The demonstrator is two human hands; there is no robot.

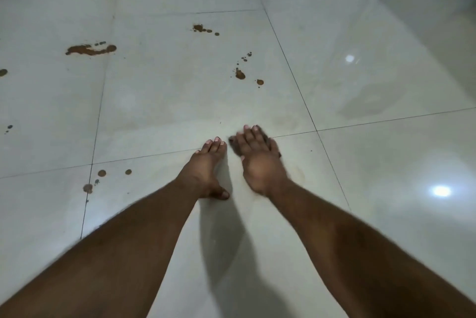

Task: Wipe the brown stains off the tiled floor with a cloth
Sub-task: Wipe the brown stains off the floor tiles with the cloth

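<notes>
My right hand (pixel 257 160) lies flat on a dark cloth (pixel 234 143) and presses it to the white tiled floor (pixel 167 101). Only the cloth's edges show around the fingers. My left hand (pixel 207 170) rests flat on the floor just left of it, fingers stretched out, holding nothing. Brown stains lie ahead and to the left: a long smear (pixel 90 49) at the far left, a group of drops (pixel 203 29) further back, a blob with drops (pixel 240 74) ahead of my right hand, and spots (pixel 101 172) left of my left wrist.
Small brown marks sit at the left edge of the view (pixel 3 72) and lower down (pixel 9 127). Dark grout lines (pixel 291 70) cross the glossy tiles. Lamp reflections (pixel 441 191) glare on the floor to the right.
</notes>
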